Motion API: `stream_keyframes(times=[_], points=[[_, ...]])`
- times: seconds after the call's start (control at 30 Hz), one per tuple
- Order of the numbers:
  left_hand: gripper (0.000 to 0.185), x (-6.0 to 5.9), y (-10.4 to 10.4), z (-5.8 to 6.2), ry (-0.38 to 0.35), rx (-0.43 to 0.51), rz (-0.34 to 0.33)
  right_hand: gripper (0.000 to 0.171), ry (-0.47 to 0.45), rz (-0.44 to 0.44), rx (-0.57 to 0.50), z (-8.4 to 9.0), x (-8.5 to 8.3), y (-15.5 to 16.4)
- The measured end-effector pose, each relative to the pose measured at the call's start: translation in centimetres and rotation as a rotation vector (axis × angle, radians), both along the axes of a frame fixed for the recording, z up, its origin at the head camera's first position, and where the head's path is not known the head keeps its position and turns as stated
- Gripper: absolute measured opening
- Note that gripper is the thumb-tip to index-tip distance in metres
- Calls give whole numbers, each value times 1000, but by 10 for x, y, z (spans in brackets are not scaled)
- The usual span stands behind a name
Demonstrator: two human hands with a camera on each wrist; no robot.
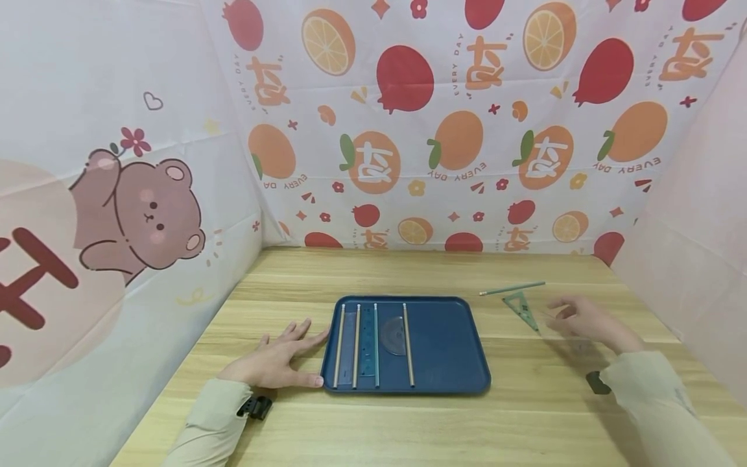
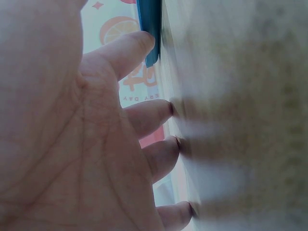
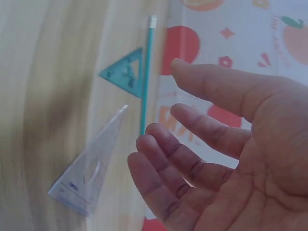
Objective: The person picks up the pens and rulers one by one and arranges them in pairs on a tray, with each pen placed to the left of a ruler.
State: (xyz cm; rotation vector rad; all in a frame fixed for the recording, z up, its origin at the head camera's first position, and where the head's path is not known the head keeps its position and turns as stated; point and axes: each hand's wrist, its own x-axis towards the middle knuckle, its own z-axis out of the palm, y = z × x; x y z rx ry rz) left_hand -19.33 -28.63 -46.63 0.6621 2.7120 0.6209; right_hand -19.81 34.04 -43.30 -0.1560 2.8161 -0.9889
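Observation:
My left hand [image 1: 277, 360] lies spread beside the blue tray [image 1: 446, 344], its thumb and index fingertips at the left rim. In the left wrist view its other fingertips meet the wooden table. My right hand [image 1: 592, 322] hangs over the table on the right, fingers loosely bent and nothing between them. Near it lie a clear set square [image 3: 86, 175], a green set square [image 1: 521, 310] and a green pencil [image 1: 513, 288] with a white eraser end. In the head view the right hand and its blur largely hide the clear set square.
Upright in the tray stand several columns: gold pencils [image 1: 409, 350], a green pencil [image 1: 376, 347], a clear ruler [image 1: 347, 347], a green ruler [image 1: 367, 344] and a clear protractor [image 1: 393, 336]. Printed cloth [image 1: 432, 207] walls the table at the back and both sides.

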Motion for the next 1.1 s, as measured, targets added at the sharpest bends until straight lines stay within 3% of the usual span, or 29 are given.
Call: stream_keyframes(times=[0.27, 0.53, 0.77, 1.1], points=[[98, -1, 0, -3, 1, -16, 1, 57, 80, -7, 139, -2, 11, 15], [98, -1, 0, -1, -7, -6, 0, 67, 54, -37, 226, -13, 16, 22], [98, -4, -2, 0, 14, -21, 2, 77, 47, -48, 233, -15, 14, 25], [98, 0, 0, -3, 16, -21, -3, 71, 10, -72, 188, -23, 23, 25]])
